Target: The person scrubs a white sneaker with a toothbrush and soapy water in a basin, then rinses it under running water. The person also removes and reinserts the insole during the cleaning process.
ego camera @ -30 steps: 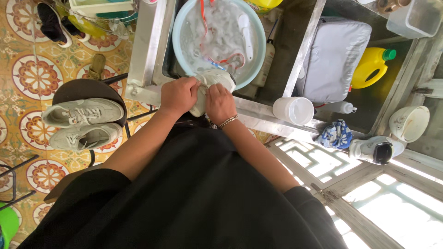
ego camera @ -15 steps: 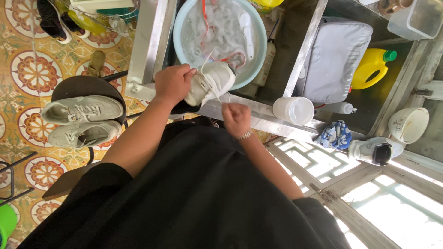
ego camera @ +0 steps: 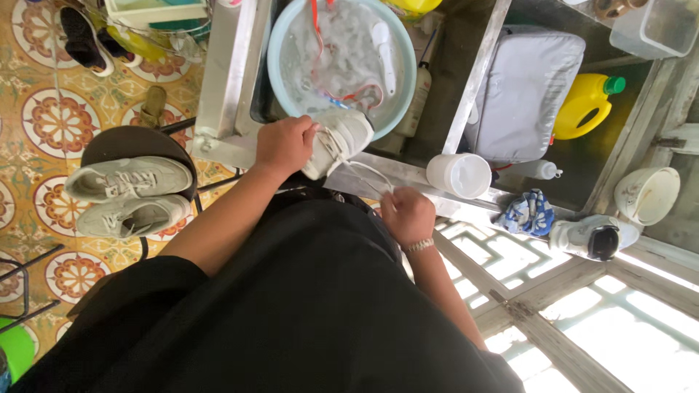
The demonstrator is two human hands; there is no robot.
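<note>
White shoe (ego camera: 342, 138), pale blue basin (ego camera: 280, 69), yellow jug (ego camera: 582, 105).

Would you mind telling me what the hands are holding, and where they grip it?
The left hand grips a white shoe around its heel end. The right hand pinches the shoe's lace, pulled out from the shoe.

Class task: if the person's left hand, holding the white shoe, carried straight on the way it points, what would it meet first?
Probably the light blue basin of soapy water: the left hand points the white shoe at its near rim, though depth is unclear.
</note>
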